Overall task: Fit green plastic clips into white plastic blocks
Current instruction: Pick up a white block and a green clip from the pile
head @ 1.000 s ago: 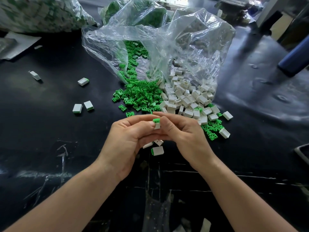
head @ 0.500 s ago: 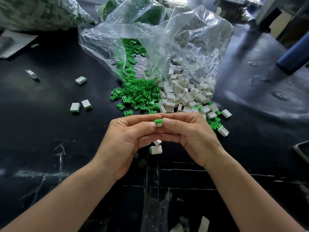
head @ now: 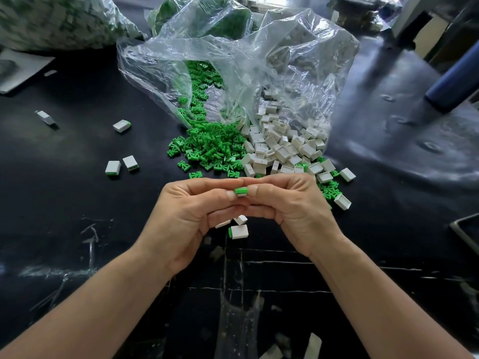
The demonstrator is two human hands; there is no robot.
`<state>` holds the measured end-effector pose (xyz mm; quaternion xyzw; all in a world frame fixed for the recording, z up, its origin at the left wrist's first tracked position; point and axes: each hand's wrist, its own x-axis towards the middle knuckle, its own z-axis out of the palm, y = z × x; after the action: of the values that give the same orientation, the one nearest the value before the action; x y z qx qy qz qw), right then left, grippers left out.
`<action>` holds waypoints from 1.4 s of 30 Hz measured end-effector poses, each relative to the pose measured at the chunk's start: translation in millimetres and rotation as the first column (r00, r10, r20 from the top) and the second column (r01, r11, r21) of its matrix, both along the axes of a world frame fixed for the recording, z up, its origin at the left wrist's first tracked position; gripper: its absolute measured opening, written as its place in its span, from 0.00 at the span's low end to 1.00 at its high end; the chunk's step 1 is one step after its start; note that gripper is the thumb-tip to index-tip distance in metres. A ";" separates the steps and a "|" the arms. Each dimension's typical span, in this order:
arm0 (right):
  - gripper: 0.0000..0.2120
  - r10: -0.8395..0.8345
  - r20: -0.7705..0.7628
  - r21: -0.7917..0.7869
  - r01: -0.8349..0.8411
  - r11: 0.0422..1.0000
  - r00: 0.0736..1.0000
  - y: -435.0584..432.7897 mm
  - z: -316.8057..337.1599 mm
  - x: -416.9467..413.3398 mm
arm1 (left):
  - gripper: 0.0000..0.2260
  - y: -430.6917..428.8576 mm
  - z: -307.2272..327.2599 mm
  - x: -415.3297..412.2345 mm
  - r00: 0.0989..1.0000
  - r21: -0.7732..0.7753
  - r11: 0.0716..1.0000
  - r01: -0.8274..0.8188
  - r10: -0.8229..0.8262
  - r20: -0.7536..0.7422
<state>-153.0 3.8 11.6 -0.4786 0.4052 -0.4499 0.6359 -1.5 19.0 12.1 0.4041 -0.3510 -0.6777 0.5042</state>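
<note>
Pinched between thumb tips and forefingers of left hand and right hand, raised above black table: one white block, mostly hidden, only a sliver showing under green clip along its top edge. Bright green, flat, rectangular from this angle. Remaining fingers of both hands curled underneath. Directly below, on table: finished block, white with green edge. Beyond hands: pile of loose clips beside heap of empty blocks, spilling from clear bag.

Small-parts assembly workshop: black worktable, bulk bags of plastic parts.
</note>
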 end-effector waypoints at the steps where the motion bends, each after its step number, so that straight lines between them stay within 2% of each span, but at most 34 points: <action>1: 0.10 -0.014 -0.002 -0.017 0.014 1.000 1.000 0.7 -0.3 1.3 | 0.10 -0.1 -0.4 0.0 1.000 -0.003 1.000 -0.001 0.001 0.003; 8: 0.13 0.001 0.042 -0.061 0.002 0.998 0.999 3.4 -0.9 7.1 | 0.10 -0.7 -3.0 -0.5 0.999 -0.025 0.999 -0.033 0.034 0.025; 12: 0.11 0.013 0.072 -0.044 -0.010 0.999 0.997 3.7 -2.7 7.7 | 0.09 0.8 -1.8 -1.0 0.999 -0.050 0.998 -0.030 0.031 0.026; 18: 0.07 -0.025 0.024 0.032 0.024 0.999 0.999 0.8 -3.6 6.9 | 0.08 -1.0 -2.0 -3.7 0.994 -0.121 0.989 -0.084 0.093 0.065; 21: 0.14 -0.011 -0.024 0.059 0.012 0.998 1.000 2.8 -2.4 8.1 | 0.07 -0.1 -4.3 -5.8 0.988 -0.163 0.980 -0.110 0.126 0.089; 23: 0.20 0.064 -0.083 0.110 -0.054 0.992 0.995 4.1 -2.5 8.7 | 0.07 1.1 -4.4 -6.3 0.979 -0.221 0.968 -0.119 0.151 0.134; 25: 0.19 0.152 -0.101 0.133 -0.138 0.981 0.983 4.5 -1.5 8.5 | 0.08 2.2 -3.6 -6.8 0.966 -0.278 0.953 -0.119 0.176 0.187; 30: 0.15 0.212 -0.141 0.070 -0.204 0.976 0.967 3.9 2.1 6.4 | 0.07 6.0 -1.4 -9.1 0.934 -0.351 0.928 -0.122 0.227 0.276; 33: 0.13 0.233 -0.115 0.034 -0.231 0.972 0.966 4.4 2.6 7.0 | 0.05 7.7 -0.3 -11.1 0.933 -0.375 0.919 -0.126 0.238 0.270; 37: 0.17 0.217 -0.151 0.007 -0.218 0.976 0.965 4.5 0.6 8.4 | 0.07 7.9 1.9 -11.1 0.908 -0.403 0.904 -0.141 0.280 0.312; 40: 0.19 0.198 -0.184 -0.036 -0.208 0.977 0.963 5.9 -2.3 10.6 | 0.09 8.9 4.7 -11.1 0.917 -0.409 0.899 -0.154 0.284 0.279; 42: 0.20 0.184 -0.150 -0.066 -0.196 0.978 0.971 6.7 -5.1 13.2 | 0.09 9.1 4.7 -11.4 0.925 -0.403 0.901 -0.161 0.280 0.256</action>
<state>-139.8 10.5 6.5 -0.5713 0.3836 -0.3674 0.6256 -12.9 28.1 16.8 0.4384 -0.4994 -0.4645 0.5854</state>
